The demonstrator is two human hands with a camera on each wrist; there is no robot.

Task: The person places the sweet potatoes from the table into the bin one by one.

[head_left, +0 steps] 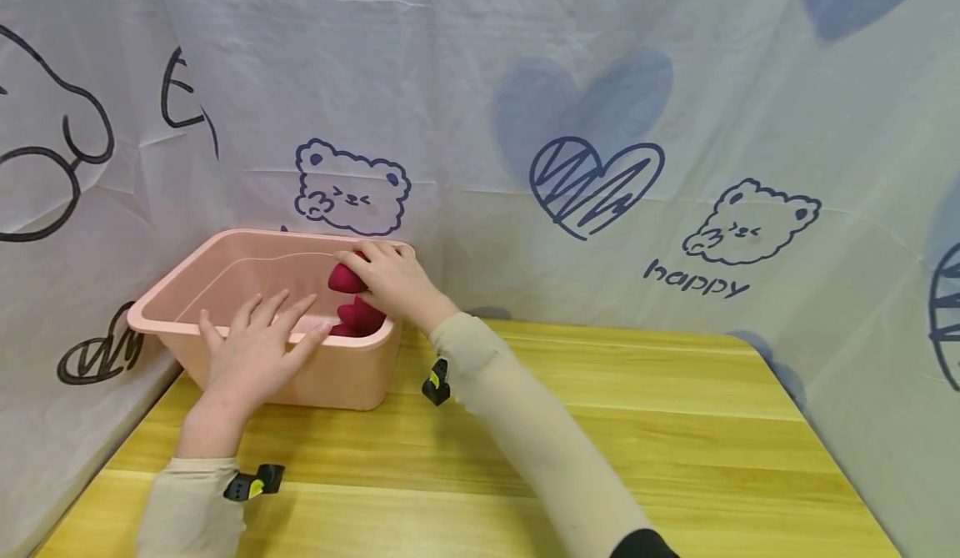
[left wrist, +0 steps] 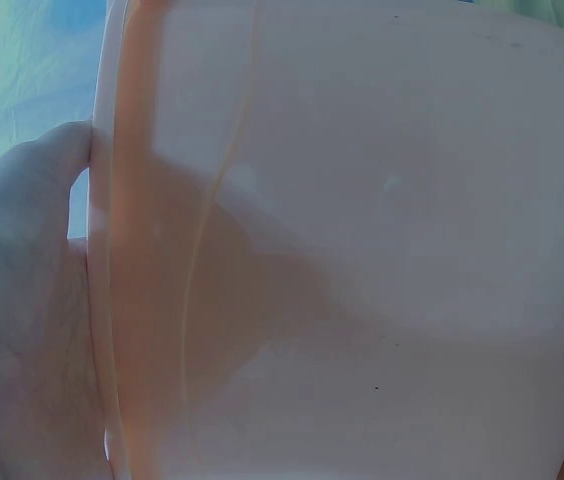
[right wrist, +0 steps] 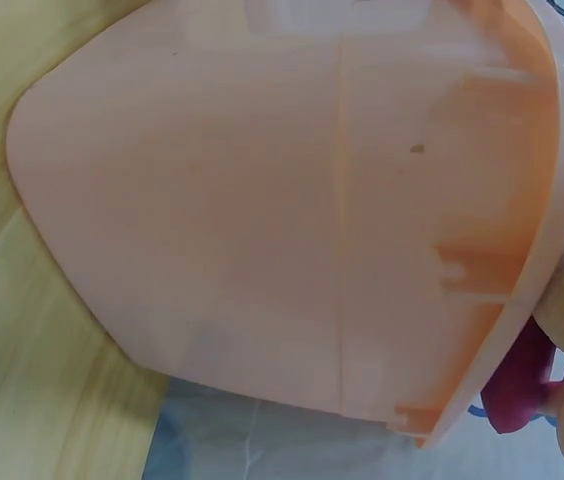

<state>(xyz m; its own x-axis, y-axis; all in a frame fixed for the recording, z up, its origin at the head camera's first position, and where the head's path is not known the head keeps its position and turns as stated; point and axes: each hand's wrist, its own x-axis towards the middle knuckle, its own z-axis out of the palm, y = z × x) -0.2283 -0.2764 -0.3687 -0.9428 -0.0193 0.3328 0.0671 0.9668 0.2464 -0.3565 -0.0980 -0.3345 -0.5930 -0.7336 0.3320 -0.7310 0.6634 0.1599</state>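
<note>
A pink plastic bin (head_left: 333, 379) stands at the left of the table. My right hand (head_left: 399, 287), over the bin's right end, grips a dark pink rounded object (head_left: 345, 279) between thumb and fingers; its kind is unclear. Part of that object (right wrist: 518, 388) also shows beyond the rim in the right wrist view. More dark pink pieces (head_left: 363, 316) lie inside the bin below it, partly hidden by the near rim. With fingers spread, my left hand (head_left: 257, 358) rests at the near rim. In the left wrist view, the left hand (left wrist: 22, 270) lies against that rim.
A yellow wood-grain table (head_left: 622, 424) extends to the right of the bin. Behind it hangs a pale cloth (head_left: 465, 66) printed with hearts and bears, close to the bin's far side. Another cloth side runs along the left.
</note>
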